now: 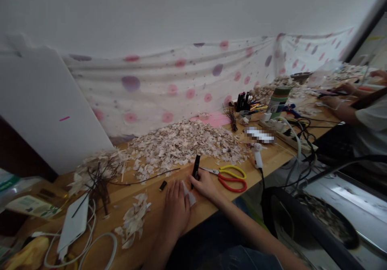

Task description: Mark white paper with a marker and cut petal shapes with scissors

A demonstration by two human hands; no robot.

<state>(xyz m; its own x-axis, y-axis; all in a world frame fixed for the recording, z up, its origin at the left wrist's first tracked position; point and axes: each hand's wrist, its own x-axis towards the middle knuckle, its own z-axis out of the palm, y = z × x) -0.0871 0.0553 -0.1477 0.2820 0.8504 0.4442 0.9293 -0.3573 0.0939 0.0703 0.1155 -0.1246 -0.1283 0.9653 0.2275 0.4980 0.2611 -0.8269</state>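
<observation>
My right hand (204, 184) is closed around a black marker (196, 166), which stands nearly upright over a thin pale petal-like piece (190, 195). Flat on the table, my left hand (176, 206) has its fingers stretched out and rests on the edge of that piece. A black marker cap (163, 185) lies just beyond my left fingertips. Right of my right hand are scissors (232, 178) with one yellow and one red handle. A small heap of similar pale pieces (135, 221) lies left of my left hand. The marker's tip is hidden.
Behind my hands spreads a large pile of pale flakes (184, 143). To the right are a glue gun (257, 156), a phone (259, 135), a power strip (288, 138) and cables. A white power bank (72, 223) lies left. Another person's arm (344, 111) works at far right.
</observation>
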